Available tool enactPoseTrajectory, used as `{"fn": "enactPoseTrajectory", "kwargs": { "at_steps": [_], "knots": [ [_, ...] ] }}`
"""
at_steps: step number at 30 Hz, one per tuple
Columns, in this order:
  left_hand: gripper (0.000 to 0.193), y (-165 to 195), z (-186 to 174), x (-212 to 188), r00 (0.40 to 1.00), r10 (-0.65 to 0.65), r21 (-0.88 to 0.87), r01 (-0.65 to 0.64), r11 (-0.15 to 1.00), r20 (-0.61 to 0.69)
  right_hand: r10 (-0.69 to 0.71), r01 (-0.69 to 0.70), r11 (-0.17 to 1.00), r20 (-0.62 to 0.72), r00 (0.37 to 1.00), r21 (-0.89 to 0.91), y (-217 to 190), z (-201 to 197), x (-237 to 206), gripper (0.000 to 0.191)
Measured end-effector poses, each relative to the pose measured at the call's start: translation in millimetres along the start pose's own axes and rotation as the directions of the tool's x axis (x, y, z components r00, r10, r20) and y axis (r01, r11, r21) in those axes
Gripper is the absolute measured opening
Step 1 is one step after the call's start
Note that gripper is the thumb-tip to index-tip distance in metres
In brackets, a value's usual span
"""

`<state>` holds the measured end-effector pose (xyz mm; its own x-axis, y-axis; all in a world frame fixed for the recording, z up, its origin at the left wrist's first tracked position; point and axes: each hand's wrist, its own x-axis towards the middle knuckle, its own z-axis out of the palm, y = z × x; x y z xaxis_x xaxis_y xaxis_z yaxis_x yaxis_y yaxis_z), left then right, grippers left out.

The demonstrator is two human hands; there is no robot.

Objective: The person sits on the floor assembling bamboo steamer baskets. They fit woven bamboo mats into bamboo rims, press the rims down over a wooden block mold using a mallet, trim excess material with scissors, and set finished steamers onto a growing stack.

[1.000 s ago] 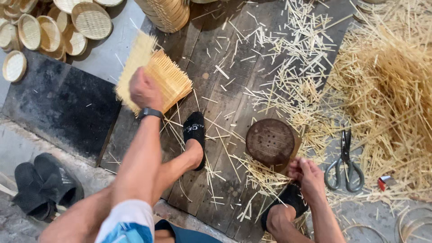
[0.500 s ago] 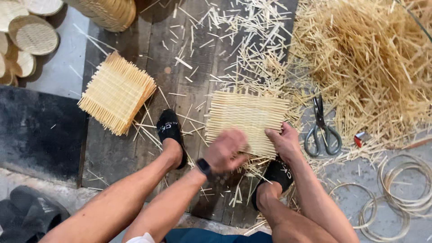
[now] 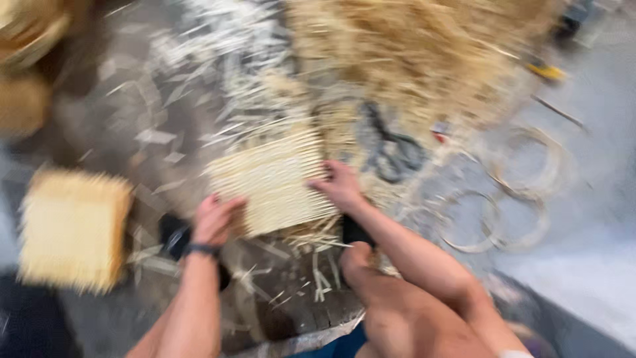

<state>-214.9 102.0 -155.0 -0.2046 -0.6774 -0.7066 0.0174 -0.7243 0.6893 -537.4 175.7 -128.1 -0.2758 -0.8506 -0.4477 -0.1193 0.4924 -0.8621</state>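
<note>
The picture is heavily motion-blurred. A pale woven bamboo mat (image 3: 275, 176) lies on the dark wooden boards in front of me. My left hand (image 3: 213, 219) grips its near left edge; a dark band circles that wrist. My right hand (image 3: 341, 185) presses on the mat's right edge. Both feet in black sandals rest beneath the mat, mostly hidden. A stack of square woven mats (image 3: 73, 229) sits to the left, apart from both hands.
A big heap of thin bamboo strips (image 3: 411, 59) fills the back. Dark scissors (image 3: 391, 146) lie just right of the mat. Several bamboo rings (image 3: 523, 172) lie on the grey floor at right. Cut slivers litter the boards.
My left hand has gone from over the mat's middle to its left edge. The view has swung right and tilted, and everything has blurred.
</note>
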Motion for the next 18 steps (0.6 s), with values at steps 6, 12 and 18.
{"fn": "enactPoseTrajectory", "kwargs": {
  "at_steps": [6,12,18],
  "knots": [
    [0.068,2.8,-7.1,-21.0,0.935,0.119,0.287,-0.020,0.958,-0.334,-0.087,0.076,0.996,-0.534,0.841,-0.043,57.0,-154.9,-3.9,0.022],
    [0.076,22.8,-16.4,-26.9,0.794,0.423,0.378,-0.265,0.887,-0.437,-0.159,-0.499,0.311,-0.562,0.811,-0.809,128.1,-315.7,-57.6,0.043],
    [0.049,79.0,73.0,-60.5,0.596,0.794,0.646,-0.559,0.519,-0.122,-0.367,-0.121,0.685,-0.484,0.795,-0.718,92.7,-308.4,-65.4,0.015]
  ]
}}
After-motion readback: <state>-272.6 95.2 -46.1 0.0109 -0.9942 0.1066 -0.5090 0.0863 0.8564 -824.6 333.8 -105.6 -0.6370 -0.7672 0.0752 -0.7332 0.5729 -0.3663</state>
